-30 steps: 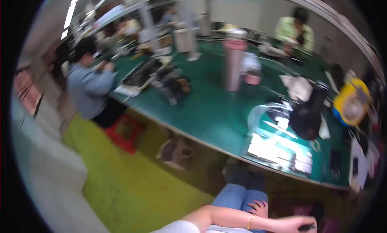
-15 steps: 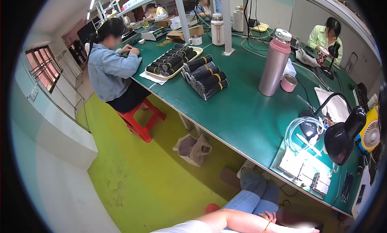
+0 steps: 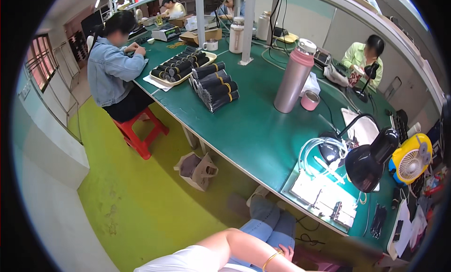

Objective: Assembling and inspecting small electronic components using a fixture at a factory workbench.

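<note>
My left arm [image 3: 246,247], in a white sleeve with a gold bracelet [image 3: 271,260] at the wrist, reaches across my lap from the lower edge. Its hand is cut off by the frame. Behind this forearm, the partly visible fingers of my right hand [image 3: 287,252] rest slightly spread on my blue jeans [image 3: 268,224]; the rest of that hand is hidden. No object shows in them. Closest on the bench is a brightly lit metal fixture [image 3: 307,189] on a plate, with coiled clear tubing [image 3: 303,154] behind it. A black desk lamp [image 3: 366,164] leans over the fixture.
Bundles of black wires [image 3: 213,88] lie on the green bench [image 3: 235,140] beside a filled tray [image 3: 210,59]. A pink flask [image 3: 295,77], pink cup [image 3: 310,101] and yellow fan [image 3: 410,160] stand there too. Co-workers [image 3: 115,60] sit around; a bag [image 3: 196,173] is on the floor.
The view has turned right, so the bench and people sit further left in the picture. My left hand has passed out of the lower edge. My right fingers remain on my leg.
</note>
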Action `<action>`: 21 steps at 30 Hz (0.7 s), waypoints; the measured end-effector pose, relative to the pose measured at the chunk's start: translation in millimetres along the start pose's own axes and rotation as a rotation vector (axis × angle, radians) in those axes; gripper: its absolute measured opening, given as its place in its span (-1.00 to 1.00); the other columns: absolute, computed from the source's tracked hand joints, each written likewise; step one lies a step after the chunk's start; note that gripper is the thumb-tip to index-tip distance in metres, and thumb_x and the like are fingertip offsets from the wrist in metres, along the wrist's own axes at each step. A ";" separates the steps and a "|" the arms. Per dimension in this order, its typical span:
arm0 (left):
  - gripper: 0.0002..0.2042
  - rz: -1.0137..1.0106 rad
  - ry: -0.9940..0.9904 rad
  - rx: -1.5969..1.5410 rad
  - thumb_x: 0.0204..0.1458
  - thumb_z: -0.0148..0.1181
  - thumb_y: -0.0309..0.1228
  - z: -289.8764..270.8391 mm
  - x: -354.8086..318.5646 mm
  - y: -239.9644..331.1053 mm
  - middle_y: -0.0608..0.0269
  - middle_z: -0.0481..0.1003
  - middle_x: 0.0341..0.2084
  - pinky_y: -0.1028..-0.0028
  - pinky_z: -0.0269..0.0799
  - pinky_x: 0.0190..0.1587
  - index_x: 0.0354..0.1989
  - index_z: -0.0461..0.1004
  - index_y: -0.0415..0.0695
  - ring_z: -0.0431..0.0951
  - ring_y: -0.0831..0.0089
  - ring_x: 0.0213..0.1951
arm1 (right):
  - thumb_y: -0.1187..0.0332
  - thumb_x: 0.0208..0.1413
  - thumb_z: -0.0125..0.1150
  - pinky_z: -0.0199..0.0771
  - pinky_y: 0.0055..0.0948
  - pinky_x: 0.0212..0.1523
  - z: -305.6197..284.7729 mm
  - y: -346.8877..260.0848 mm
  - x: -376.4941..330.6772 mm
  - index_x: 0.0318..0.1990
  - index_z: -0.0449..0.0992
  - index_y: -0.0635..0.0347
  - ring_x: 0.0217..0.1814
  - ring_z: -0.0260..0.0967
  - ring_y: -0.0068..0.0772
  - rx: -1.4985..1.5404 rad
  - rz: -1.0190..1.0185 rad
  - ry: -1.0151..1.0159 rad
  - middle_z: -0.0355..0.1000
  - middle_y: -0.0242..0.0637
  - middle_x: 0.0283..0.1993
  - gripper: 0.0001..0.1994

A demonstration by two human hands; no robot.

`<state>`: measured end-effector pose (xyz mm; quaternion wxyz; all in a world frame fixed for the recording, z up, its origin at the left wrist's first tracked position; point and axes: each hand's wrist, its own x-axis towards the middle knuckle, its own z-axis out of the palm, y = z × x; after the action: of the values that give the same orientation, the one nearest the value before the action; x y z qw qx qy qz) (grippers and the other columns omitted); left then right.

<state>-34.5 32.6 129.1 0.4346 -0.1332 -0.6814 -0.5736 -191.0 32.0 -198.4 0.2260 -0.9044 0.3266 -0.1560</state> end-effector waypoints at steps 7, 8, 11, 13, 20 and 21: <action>-0.60 -0.046 -0.123 -0.249 -0.06 0.12 -0.32 9.8 7.2 29.2 -0.03 0.42 -0.27 0.42 0.26 -0.13 -0.11 0.28 -0.32 0.39 0.29 -0.17 | 0.25 -0.20 0.06 -0.12 0.02 0.12 -60.2 -41.1 32.8 -0.34 0.46 0.05 0.16 -0.01 -0.15 -0.193 -0.228 -0.349 0.21 -0.21 0.02 -0.78; -0.61 -0.079 -0.145 -0.227 -0.06 0.12 -0.32 9.4 12.0 28.9 -0.03 0.42 -0.29 0.41 0.26 -0.14 -0.13 0.29 -0.33 0.39 0.29 -0.18 | 0.26 -0.21 0.07 -0.12 0.02 0.12 -74.9 -47.6 35.9 -0.35 0.45 0.06 0.16 -0.01 -0.14 -0.170 -0.182 -0.433 0.22 -0.22 0.02 -0.79; -0.64 -0.163 -0.212 -0.169 -0.07 0.12 -0.33 3.3 15.5 30.7 -0.04 0.42 -0.32 0.40 0.26 -0.18 -0.18 0.30 -0.36 0.40 0.30 -0.22 | 0.26 -0.21 0.07 -0.12 0.01 0.12 -78.6 -50.2 38.5 -0.36 0.45 0.07 0.16 -0.01 -0.14 -0.145 -0.146 -0.512 0.22 -0.24 0.02 -0.79; -0.65 -0.209 -0.268 -0.133 -0.07 0.12 -0.33 1.0 15.9 31.2 -0.05 0.43 -0.35 0.39 0.27 -0.21 -0.21 0.31 -0.37 0.40 0.31 -0.24 | 0.26 -0.20 0.07 -0.12 0.00 0.12 -75.8 -47.5 39.5 -0.34 0.46 0.07 0.17 -0.02 -0.15 -0.153 -0.160 -0.487 0.22 -0.26 0.02 -0.78; -0.65 -0.279 -0.436 -0.374 -0.08 0.13 -0.32 7.8 21.6 25.2 -0.04 0.43 -0.37 0.40 0.26 -0.26 -0.24 0.31 -0.39 0.38 0.40 -0.31 | 0.29 -0.13 -0.01 -0.11 -0.01 0.12 -62.9 -39.5 35.0 -0.30 0.45 0.10 0.17 -0.02 -0.16 -0.199 -0.225 -0.389 0.22 -0.28 0.04 -0.78; -0.64 -0.256 -0.463 -0.463 -0.08 0.13 -0.31 10.5 23.4 23.4 -0.04 0.43 -0.37 0.41 0.26 -0.26 -0.24 0.31 -0.39 0.37 0.42 -0.32 | 0.30 -0.11 -0.03 -0.11 -0.01 0.12 -71.8 -50.9 40.1 -0.28 0.45 0.11 0.17 -0.02 -0.17 -0.197 -0.115 -0.549 0.21 -0.28 0.04 -0.77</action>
<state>-37.0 41.7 162.5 0.1514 -0.2686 -0.6248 -0.7173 -165.7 18.3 -106.0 0.2078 -0.9473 0.2152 0.1144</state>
